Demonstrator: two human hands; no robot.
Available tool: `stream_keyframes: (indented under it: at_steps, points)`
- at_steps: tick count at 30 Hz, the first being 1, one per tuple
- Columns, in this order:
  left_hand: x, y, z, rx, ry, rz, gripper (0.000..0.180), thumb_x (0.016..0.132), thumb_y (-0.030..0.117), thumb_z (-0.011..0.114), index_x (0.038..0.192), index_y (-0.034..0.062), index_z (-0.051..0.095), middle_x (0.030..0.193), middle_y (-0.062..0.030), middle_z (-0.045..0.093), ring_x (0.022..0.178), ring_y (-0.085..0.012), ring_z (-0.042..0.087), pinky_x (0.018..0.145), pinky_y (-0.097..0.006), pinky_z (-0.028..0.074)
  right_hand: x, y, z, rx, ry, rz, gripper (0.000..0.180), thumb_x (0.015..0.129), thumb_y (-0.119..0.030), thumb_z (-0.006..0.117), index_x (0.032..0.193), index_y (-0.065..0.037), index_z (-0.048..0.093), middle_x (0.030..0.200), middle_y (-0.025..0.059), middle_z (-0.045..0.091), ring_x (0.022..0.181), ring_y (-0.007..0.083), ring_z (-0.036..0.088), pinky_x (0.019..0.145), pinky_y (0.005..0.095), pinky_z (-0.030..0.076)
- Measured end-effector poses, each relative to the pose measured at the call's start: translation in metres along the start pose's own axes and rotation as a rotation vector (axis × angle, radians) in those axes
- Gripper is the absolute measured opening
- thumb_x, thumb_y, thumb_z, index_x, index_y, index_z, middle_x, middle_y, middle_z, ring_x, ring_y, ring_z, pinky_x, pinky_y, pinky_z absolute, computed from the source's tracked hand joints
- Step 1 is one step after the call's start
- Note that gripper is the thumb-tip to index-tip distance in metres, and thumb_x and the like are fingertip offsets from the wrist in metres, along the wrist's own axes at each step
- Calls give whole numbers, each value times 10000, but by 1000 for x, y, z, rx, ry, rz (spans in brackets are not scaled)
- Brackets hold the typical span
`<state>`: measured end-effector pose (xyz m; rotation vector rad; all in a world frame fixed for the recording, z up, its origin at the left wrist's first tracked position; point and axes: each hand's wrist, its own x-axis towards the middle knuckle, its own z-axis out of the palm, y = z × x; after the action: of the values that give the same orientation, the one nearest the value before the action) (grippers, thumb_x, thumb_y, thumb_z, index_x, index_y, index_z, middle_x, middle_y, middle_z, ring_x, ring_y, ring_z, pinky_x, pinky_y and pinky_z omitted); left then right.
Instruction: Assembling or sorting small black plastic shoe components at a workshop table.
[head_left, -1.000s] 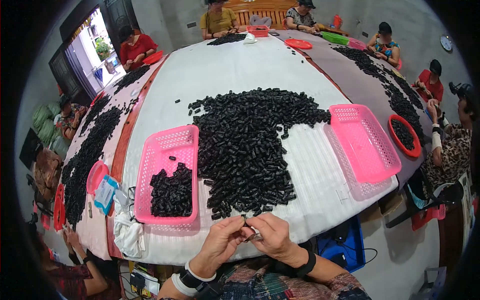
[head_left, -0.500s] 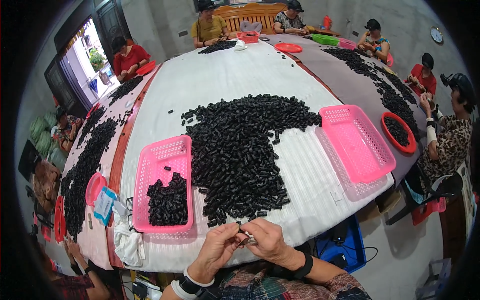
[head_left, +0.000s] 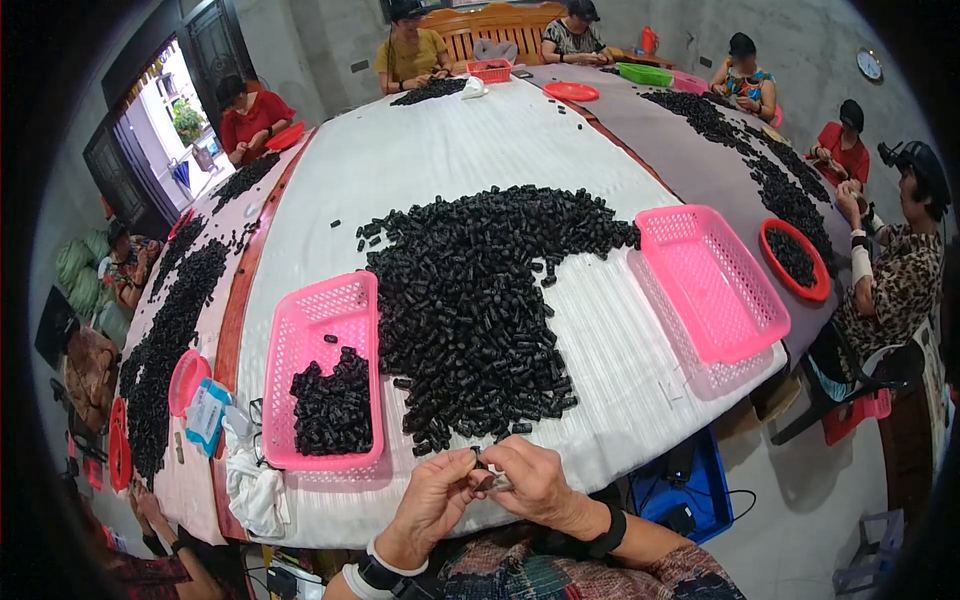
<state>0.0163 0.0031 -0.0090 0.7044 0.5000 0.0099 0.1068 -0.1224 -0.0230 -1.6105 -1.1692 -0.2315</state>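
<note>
My left hand (head_left: 432, 492) and my right hand (head_left: 535, 487) meet at the table's near edge. Between the left thumb and fingers is a small black cylindrical piece (head_left: 477, 455), mostly covered. My right fingers close round a small, thin, shiny metal tool (head_left: 493, 483) just beneath it; its exact kind is hidden. Just beyond the hands spreads a large pile of black cylindrical pieces (head_left: 465, 310). To its left, a pink perforated basket (head_left: 280, 345) holds more of them. Another pink basket (head_left: 715, 290) stands empty at the right.
The white table cover (head_left: 600, 340) lies under the piles. A white cloth (head_left: 258, 490) and a blue-white packet (head_left: 207, 412) are at the left. Several people work around the table. A red tray of black pieces (head_left: 828, 283) sits far right; a blue crate (head_left: 715, 500) is below the table's edge.
Both hands keep nearly the same place and grip. The whole view has shifted very slightly; the baskets and the pile look the same.
</note>
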Motion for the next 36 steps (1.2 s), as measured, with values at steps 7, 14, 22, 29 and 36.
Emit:
stream_keyframes:
  at_steps: [7, 14, 22, 29, 36]
  points:
    - [9, 0, -7, 48, -45, -2, 165, 873, 133, 529, 933, -16, 567, 795, -58, 598, 677, -115, 558, 618, -240, 459, -1, 5, -3, 104, -127, 130, 331, 594, -98, 732, 841, -45, 517, 710, 97, 506, 631, 272, 563, 517, 335, 445]
    - [1, 13, -4, 43, -49, -9, 154, 849, 125, 559, 913, -15, 555, 771, -55, 583, 644, -100, 544, 595, -241, 479, 11, 3, -20, 503, -245, 353, 179, 795, -153, 610, 863, -15, 519, 706, 51, 516, 630, 124, 509, 567, 256, 411]
    - [-5, 11, 1, 72, -32, -43, 194, 844, 115, 564, 955, -44, 553, 786, -84, 589, 641, -118, 546, 579, -281, 504, 5, 12, -19, 446, -320, 422, 233, 914, -203, 458, 831, 5, 524, 685, 114, 490, 592, 215, 499, 536, 303, 392]
    - [-4, 11, 1, 73, -75, -49, 234, 837, 118, 571, 987, -60, 545, 798, -90, 584, 651, -116, 549, 584, -275, 506, 9, 10, -19, 407, -322, 377, 208, 897, -176, 487, 811, 7, 537, 668, 118, 510, 577, 235, 522, 520, 315, 397]
    - [-4, 11, 1, 85, -70, -38, 240, 837, 115, 567, 995, -64, 543, 802, -93, 575, 650, -117, 543, 592, -275, 509, 7, 12, -17, 364, -307, 352, 206, 888, -173, 505, 777, -2, 532, 648, 107, 506, 563, 236, 521, 504, 322, 398]
